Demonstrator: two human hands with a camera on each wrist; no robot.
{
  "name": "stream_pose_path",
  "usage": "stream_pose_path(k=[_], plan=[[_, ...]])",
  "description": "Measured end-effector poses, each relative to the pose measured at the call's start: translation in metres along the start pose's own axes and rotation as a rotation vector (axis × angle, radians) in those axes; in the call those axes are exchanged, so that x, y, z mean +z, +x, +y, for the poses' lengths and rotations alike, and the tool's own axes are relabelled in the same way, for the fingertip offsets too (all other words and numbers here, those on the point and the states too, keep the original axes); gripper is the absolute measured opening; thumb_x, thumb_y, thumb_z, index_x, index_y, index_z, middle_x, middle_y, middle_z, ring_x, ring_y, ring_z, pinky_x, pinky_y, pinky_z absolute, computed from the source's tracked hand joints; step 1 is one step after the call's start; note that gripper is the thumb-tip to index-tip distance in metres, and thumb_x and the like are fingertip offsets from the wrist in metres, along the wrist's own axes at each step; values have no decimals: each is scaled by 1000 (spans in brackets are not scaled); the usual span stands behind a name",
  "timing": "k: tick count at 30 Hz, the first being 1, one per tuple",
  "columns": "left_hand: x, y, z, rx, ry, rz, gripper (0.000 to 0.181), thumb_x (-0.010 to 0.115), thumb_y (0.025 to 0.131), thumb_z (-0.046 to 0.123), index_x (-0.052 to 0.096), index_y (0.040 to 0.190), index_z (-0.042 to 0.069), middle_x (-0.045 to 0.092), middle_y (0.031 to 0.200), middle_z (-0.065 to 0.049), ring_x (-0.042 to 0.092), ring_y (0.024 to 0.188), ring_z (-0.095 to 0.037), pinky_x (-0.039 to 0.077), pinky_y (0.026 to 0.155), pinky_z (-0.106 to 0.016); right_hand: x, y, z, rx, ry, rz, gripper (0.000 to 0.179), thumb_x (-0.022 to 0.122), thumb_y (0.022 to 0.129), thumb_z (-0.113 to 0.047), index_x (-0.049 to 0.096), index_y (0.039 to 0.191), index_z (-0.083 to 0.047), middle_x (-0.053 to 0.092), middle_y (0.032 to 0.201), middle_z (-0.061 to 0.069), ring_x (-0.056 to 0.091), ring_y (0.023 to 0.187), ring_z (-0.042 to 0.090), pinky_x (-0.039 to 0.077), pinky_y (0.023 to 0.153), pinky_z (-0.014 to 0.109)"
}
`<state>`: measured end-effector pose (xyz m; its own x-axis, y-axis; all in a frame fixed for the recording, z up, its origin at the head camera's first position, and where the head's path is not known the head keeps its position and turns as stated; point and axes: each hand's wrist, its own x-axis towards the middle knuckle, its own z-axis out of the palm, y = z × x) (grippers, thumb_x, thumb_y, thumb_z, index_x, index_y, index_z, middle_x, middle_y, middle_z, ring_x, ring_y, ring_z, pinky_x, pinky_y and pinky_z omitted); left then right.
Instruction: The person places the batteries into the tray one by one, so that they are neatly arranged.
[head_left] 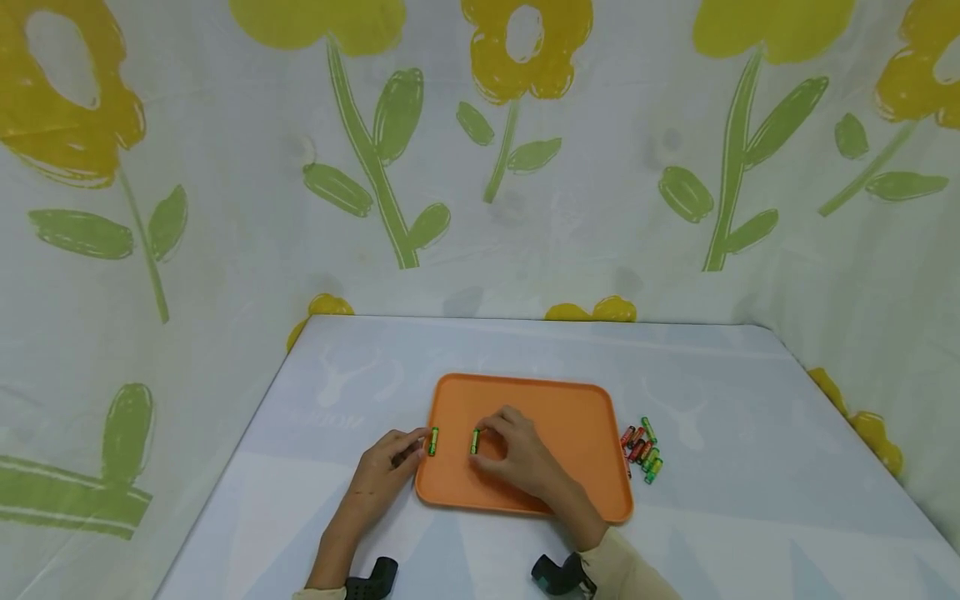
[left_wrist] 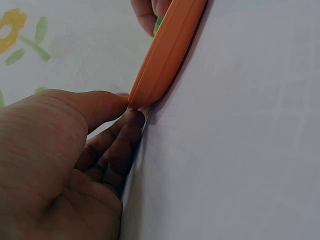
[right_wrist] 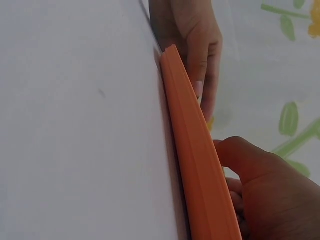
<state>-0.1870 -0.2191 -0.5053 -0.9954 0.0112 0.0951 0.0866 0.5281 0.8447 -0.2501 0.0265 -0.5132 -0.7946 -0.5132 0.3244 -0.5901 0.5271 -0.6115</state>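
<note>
An orange tray (head_left: 558, 417) lies on the table. At its left edge my left hand (head_left: 381, 475) pinches a small green battery (head_left: 433, 442) between finger and thumb. In the left wrist view the thumb reaches over the tray rim and hides that battery, while the other fingers curl below, outside the wall. Over the left half of the tray, my right hand (head_left: 525, 458) pinches a second green battery (head_left: 475, 442), index finger at its far end and thumb at its near end.
Several loose batteries (head_left: 641, 450), green and red-black, lie in a pile against the tray's right side. A pale patterned cloth covers the table (head_left: 720, 500). A flower-printed curtain (head_left: 600, 208) hangs behind and at both sides.
</note>
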Motion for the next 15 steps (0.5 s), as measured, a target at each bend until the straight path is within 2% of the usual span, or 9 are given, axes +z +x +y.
stream_pose_path(k=[15], plan=[[1, 0, -2, 25, 2, 9, 36, 67, 98, 16, 66, 134, 15, 59, 97, 6, 53, 85, -11, 47, 72, -25, 11, 11, -5, -22, 5, -24, 36, 81, 86, -36, 69, 112, -14, 50, 100, -4, 45, 93, 12, 40, 80, 35]])
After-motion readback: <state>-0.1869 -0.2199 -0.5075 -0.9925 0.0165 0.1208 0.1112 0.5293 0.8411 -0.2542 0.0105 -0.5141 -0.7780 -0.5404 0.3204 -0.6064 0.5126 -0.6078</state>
